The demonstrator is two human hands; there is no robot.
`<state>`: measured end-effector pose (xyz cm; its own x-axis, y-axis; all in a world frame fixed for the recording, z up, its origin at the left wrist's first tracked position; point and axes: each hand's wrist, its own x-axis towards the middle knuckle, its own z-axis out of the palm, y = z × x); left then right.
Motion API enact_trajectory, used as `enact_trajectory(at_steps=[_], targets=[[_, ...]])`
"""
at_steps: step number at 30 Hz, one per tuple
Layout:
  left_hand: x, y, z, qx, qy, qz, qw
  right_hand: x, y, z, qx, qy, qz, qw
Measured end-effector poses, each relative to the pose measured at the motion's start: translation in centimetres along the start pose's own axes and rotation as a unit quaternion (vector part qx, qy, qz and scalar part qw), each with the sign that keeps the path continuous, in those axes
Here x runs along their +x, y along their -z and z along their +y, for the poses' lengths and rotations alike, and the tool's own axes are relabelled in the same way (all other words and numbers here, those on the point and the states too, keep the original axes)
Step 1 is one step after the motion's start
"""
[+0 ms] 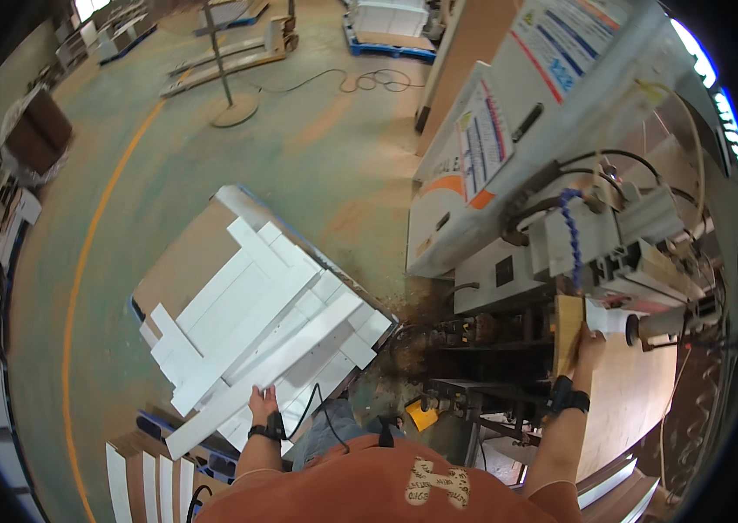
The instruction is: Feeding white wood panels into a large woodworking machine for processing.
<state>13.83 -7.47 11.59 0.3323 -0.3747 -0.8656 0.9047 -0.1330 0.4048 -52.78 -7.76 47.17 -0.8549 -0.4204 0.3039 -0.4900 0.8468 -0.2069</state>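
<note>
Though outstretched, right hand [592,347] on wood [568,327].

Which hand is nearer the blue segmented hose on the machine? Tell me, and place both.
Right. The right hand is just below the blue hose in the picture; the left hand is far to its lower left, at a long white board.

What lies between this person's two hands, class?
In the head view, between the left hand and right hand: stacked white boards, littered floor, the machine's dark frame and a wooden board.
</note>
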Motion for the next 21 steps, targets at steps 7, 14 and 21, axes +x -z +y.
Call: enact_trajectory(at_steps=[7, 14, 21], targets=[[5.6, -5.5, 3.0, -0.072, -0.071, -0.004, 0.995, -6.0, 0.9, 2.5, 0.259, 0.025, -0.013, 0.965], [12.6, -7.5, 4.2, -0.069, -0.099, 0.028, 0.992, -13.0, 3.0, 2.1, 0.31, -0.041, 0.007, 0.95], [18.5, -7.3, 2.5, -0.05, -0.073, 0.067, 0.994, -13.0, 3.3, 2.3, 0.277, -0.056, 0.044, 0.958]])
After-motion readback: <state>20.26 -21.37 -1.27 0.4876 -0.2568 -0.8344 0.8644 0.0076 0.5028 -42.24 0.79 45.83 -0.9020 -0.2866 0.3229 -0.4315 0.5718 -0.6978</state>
